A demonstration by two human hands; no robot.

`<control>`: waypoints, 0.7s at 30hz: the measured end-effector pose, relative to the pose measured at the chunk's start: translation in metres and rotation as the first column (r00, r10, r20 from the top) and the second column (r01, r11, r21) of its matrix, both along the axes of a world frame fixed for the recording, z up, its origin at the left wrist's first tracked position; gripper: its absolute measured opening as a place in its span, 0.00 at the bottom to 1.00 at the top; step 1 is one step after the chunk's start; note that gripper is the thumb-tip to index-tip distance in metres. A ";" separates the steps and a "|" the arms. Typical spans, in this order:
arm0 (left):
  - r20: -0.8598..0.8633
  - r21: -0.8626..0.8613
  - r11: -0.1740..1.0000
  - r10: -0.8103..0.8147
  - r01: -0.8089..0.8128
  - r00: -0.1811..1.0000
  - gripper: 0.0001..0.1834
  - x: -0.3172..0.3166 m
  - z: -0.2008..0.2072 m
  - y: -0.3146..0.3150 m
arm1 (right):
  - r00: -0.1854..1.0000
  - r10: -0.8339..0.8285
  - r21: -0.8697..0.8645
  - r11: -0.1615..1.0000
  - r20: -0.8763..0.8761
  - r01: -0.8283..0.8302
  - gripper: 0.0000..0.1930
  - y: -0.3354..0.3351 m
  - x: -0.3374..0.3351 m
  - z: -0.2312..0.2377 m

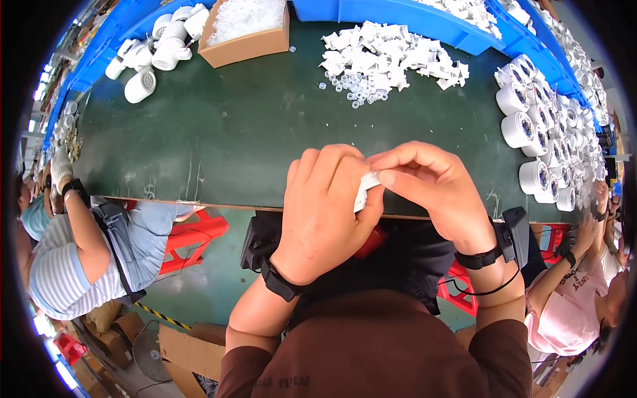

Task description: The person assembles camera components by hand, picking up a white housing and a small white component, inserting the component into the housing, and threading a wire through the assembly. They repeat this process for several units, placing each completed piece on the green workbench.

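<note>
My left hand (322, 209) is closed around a small white plastic part (363, 194), held just above the table's near edge. My right hand (443, 189) meets it there, thumb and forefinger pinched together at the part's upper end. Whatever sits between those right fingertips is too small and too covered to name. Beyond my hands lies a heap of similar white plastic parts (378, 56). Small clear plastic rings (361, 91) are scattered along the near side of that heap.
An open cardboard box (249, 52) of clear pieces stands at the back, beside white rounded housings (141, 86). White cylindrical units (519, 129) are stacked at right. Blue bins (398, 18) line the green table's (199, 132) far side. People sit left and right.
</note>
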State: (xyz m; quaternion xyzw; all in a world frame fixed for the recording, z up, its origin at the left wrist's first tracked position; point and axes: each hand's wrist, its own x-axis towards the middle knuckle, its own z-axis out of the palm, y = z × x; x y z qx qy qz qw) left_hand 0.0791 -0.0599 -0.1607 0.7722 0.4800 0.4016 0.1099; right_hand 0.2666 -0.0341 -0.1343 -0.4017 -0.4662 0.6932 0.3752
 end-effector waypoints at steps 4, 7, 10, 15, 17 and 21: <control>-0.027 0.021 1.000 -0.005 0.006 1.000 0.18 0.000 0.000 -0.002 | 0.997 0.034 -0.040 0.999 0.063 -0.031 0.08 0.005 -0.002 -0.003; -0.019 0.044 0.999 0.009 -0.009 1.000 0.17 -0.002 -0.003 -0.003 | 0.999 0.051 -0.124 0.991 -0.008 -0.052 0.07 0.004 0.001 -0.006; 0.006 0.067 0.998 0.004 -0.004 1.000 0.17 -0.004 -0.003 -0.003 | 0.996 0.050 -0.153 0.986 -0.071 -0.061 0.06 0.004 0.003 -0.006; 0.014 0.063 0.998 -0.015 0.014 1.000 0.20 -0.006 -0.005 -0.002 | 0.998 0.038 -0.093 0.995 -0.050 -0.042 0.05 0.002 0.001 -0.008; 0.007 0.078 0.997 -0.018 0.017 1.000 0.20 -0.005 -0.006 -0.002 | 0.998 0.043 -0.079 0.996 -0.040 -0.046 0.04 0.002 -0.001 -0.006; 0.004 0.091 0.996 -0.014 0.014 1.000 0.21 -0.004 -0.006 -0.002 | 0.999 0.029 -0.078 0.996 -0.017 -0.030 0.04 0.001 -0.009 -0.006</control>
